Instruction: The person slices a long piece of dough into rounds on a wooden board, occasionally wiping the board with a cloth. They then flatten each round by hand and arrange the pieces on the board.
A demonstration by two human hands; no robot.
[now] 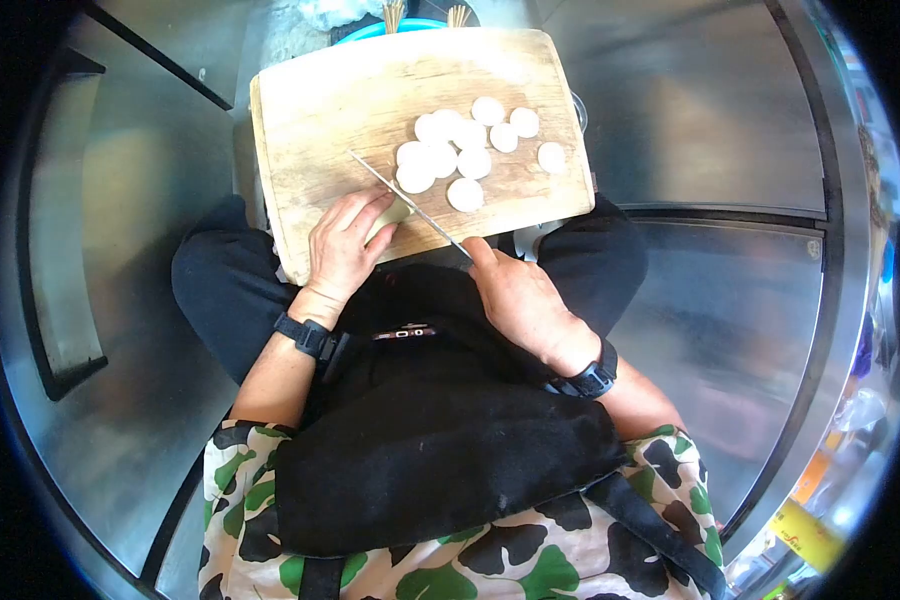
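Observation:
My left hand [345, 242] presses down on a pale, stubby piece of food [396, 213] near the front edge of a wooden cutting board [325, 110]. Its fingers are bent together over the piece and partly hide it. In my right hand [518, 300] is the handle of a knife [425, 217]. The thin blade points up and left across the board, right beside my left fingertips and the pale piece. Beyond the blade lie several round white slices [467, 194], some overlapping, others scattered to the right.
The board rests between my knees. Behind it show a blue basin rim [410, 25] and bundles of thin sticks [393, 15]. Metal cabinet panels [715, 330] stand close on both sides. Colourful packages [805, 535] are at the far right edge.

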